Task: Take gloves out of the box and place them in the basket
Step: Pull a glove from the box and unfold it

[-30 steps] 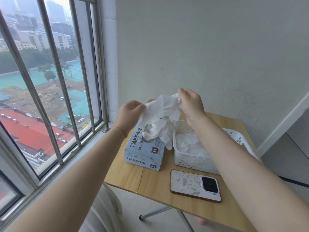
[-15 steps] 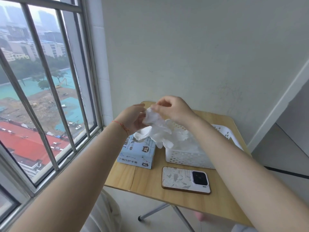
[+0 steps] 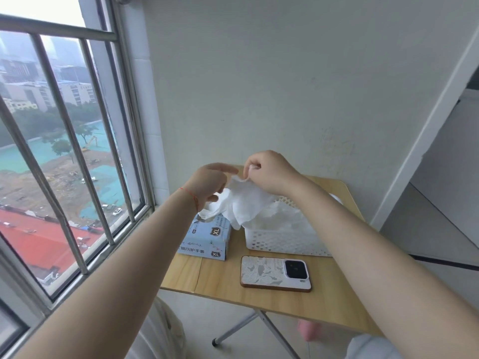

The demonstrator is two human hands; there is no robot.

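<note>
Gloves (image 3: 282, 218) fill the basket (image 3: 285, 243); another droops from the box (image 3: 207, 235).

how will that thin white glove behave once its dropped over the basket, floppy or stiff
Probably very floppy: the thin white glove hangs in soft folds from the right hand's pinch. Likely light, since two fingertips hold it. It may drape over the white perforated plastic basket's rim rather than fall in, as it hangs at the edge.

Box (image 3: 210, 238) left of basket (image 3: 285, 244)
</note>
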